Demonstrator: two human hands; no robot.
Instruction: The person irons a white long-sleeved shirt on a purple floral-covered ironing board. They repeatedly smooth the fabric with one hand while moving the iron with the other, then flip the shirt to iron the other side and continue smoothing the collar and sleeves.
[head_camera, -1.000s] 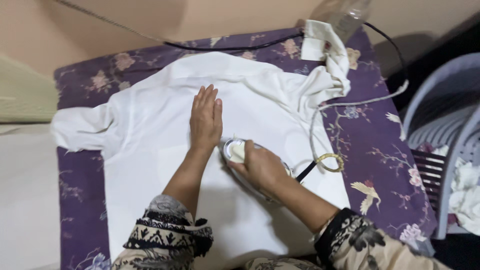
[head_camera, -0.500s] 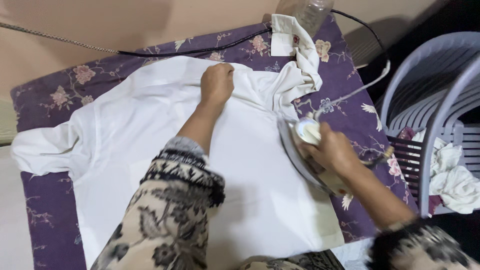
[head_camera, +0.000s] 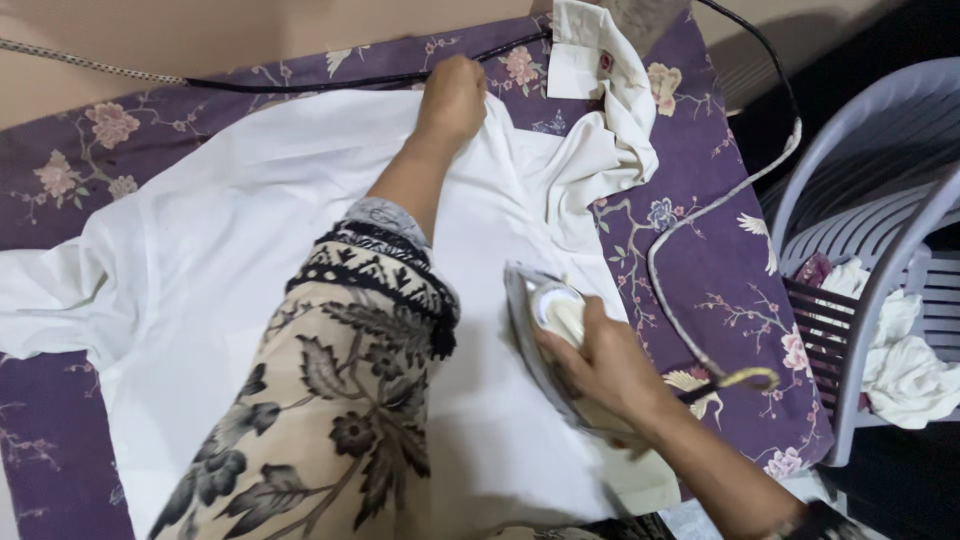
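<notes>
A white shirt (head_camera: 220, 210) lies spread on a purple flowered cloth (head_camera: 700, 160). My left hand (head_camera: 452, 97) reaches far across and grips the shirt's fabric near the collar, at the far edge. My right hand (head_camera: 598, 363) holds the handle of a white and silver iron (head_camera: 545, 310), tipped onto its side on the shirt's right part. The iron's grey cord (head_camera: 690, 210) loops over the cloth to the right. My patterned sleeve hides the middle of the shirt.
A grey plastic chair (head_camera: 880, 190) stands at the right with crumpled white cloths (head_camera: 910, 370) under it. A black cable (head_camera: 330, 82) runs along the far edge by the wall. The shirt's cuff (head_camera: 580, 60) lies bunched at the top.
My left hand went from flat on the shirt's middle to gripping the fabric at the far edge. My right hand carried the iron right, then back nearer and leftward, tilted.
</notes>
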